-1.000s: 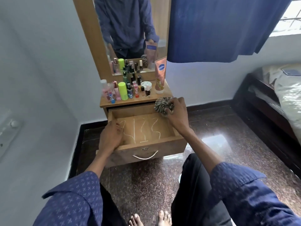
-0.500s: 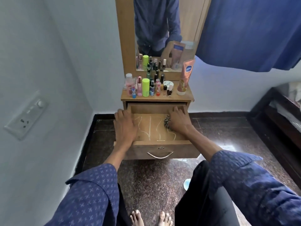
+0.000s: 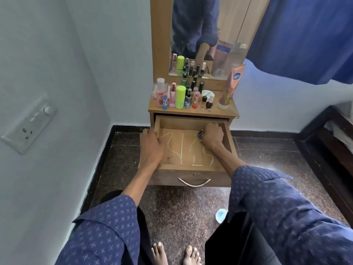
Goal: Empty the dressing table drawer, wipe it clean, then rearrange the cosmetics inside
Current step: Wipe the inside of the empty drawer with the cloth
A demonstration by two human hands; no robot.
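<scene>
The drawer (image 3: 193, 178) is pulled fully out and holds no cosmetics, only white streaks across its floor, so wiping looks to be the step in hand. The left hand (image 3: 151, 145) grips the drawer's left wall, probably steadying it against the rubbing. Farther in, the right hand (image 3: 212, 135) clenches a patterned cloth (image 3: 201, 134), pressing it near the back right corner. Beyond, the cosmetics (image 3: 183, 96) wait upright on the table top (image 3: 232, 109), parked clear until the drawer is clean
</scene>
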